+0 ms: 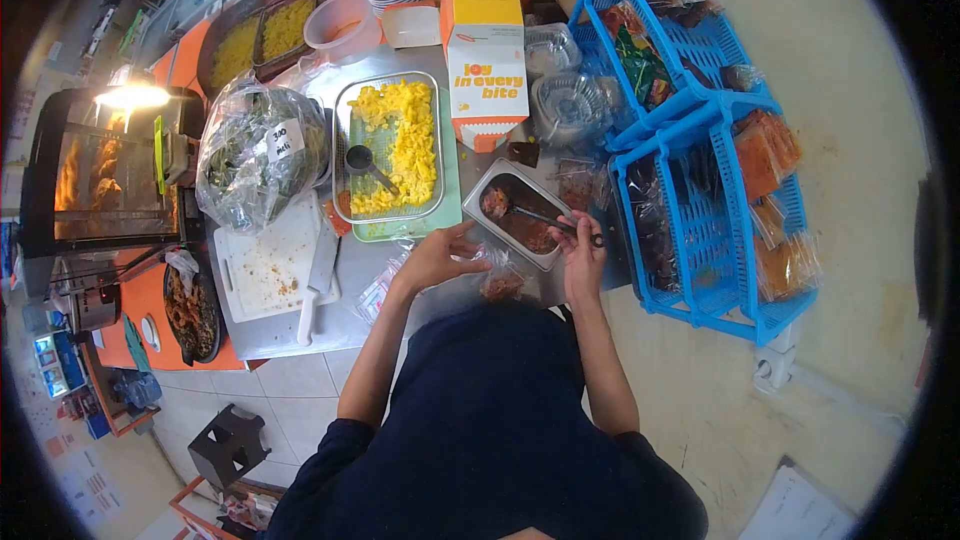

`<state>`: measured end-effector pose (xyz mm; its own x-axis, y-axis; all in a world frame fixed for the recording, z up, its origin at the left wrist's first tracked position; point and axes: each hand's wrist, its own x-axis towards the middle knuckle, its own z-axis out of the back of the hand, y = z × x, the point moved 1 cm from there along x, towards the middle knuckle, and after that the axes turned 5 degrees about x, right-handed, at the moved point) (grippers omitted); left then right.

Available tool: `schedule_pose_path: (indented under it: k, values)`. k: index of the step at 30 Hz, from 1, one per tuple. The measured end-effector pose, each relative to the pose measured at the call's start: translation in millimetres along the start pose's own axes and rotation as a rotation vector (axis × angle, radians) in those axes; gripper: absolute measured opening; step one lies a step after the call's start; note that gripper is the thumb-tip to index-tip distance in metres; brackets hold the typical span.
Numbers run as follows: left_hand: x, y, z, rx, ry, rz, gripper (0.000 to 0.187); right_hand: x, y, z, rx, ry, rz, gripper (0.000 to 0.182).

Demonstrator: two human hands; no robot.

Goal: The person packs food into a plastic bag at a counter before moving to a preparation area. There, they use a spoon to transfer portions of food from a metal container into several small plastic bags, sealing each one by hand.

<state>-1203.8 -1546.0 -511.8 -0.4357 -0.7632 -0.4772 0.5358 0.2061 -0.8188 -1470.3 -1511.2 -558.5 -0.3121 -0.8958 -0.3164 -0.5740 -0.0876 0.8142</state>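
Note:
In the head view my right hand [583,252] is closed around the dark handle of a spoon [536,214]. The spoon's bowl holds some chunky reddish food, over a rectangular metal container [483,178] of red-brown sauce. My left hand [440,258] is to the left of that container, fingers apart and nothing visible in its grasp. Close by its fingertips lies a clear plastic packet [503,282] with reddish contents. Left of the sauce, a glass dish [341,130] holds yellow scrambled-egg-like food [412,155] and a black scoop [362,162].
A white cutting board [250,275] with a knife [312,300] lies at left, below a plastic bag of greens [262,145]. A tall printed box [487,60] and clear lidded tubs [570,105] stand behind. Blue baskets [690,230] with packets line the right side.

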Motion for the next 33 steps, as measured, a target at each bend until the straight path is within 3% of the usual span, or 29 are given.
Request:
schedule_pose_path:
  k: [7, 9, 10, 11, 12, 13, 17, 19, 20, 23, 25, 28, 33]
  values:
    - [-22.1, 0.5, 11.3, -0.098, -0.109, -0.031, 0.084, -8.6, 25.4, 7.7, 0.019, -0.031, 0.053, 0.029]
    - [-25.3, 4.6, 13.7, -0.155, -0.124, -0.045, 0.087, -12.0, 33.2, 9.1, -0.455, 0.223, 0.218, 0.019]
    - [-27.0, 6.8, 14.3, -0.210, -0.133, -0.059, 0.090, -14.2, 41.2, 2.2, -0.456, 0.227, 0.216, 0.019]
    - [-28.6, 9.1, 14.2, -0.212, -0.133, -0.057, 0.090, -18.3, 51.1, -6.9, -0.759, 0.489, 0.337, 0.020]
    - [-29.2, 10.9, 13.6, -0.209, -0.128, -0.054, 0.090, -21.7, 55.8, -12.6, -1.060, 0.751, 0.456, 0.025]
    - [-28.2, 12.0, 12.4, -0.205, -0.121, -0.054, 0.091, -19.6, 49.4, -9.5, -1.090, 0.828, 0.525, 0.039]
    - [-27.0, 17.4, 8.0, -0.140, -0.140, -0.100, 0.097, -31.8, 47.7, -18.1, -1.138, 0.768, 0.629, 0.034]
    - [-27.3, 8.8, 7.1, -0.075, -0.141, -0.084, 0.106, -36.0, 41.0, -16.0, -1.140, 0.566, 0.643, 0.029]
    - [-25.3, 8.5, 5.9, -0.075, -0.140, -0.085, 0.106, -37.4, 36.4, -17.1, -1.141, 0.565, 0.643, 0.029]
    - [-15.5, 10.7, 0.1, -0.010, -0.118, -0.080, 0.113, -39.4, 23.5, -21.0, -1.074, 0.426, 0.514, 0.021]
    - [-12.5, 11.6, -2.3, 0.007, -0.080, -0.098, 0.115, -37.0, 16.3, -22.7, -0.855, 0.329, 0.372, 0.018]
    - [-10.3, 9.8, -4.3, -0.008, -0.076, -0.104, 0.116, -32.2, 7.5, -26.8, -0.645, 0.308, 0.318, 0.017]
    - [-10.0, 9.0, -2.8, 0.018, -0.076, -0.098, 0.116, -28.2, 7.6, -30.7, -0.751, 0.344, 0.376, 0.017]
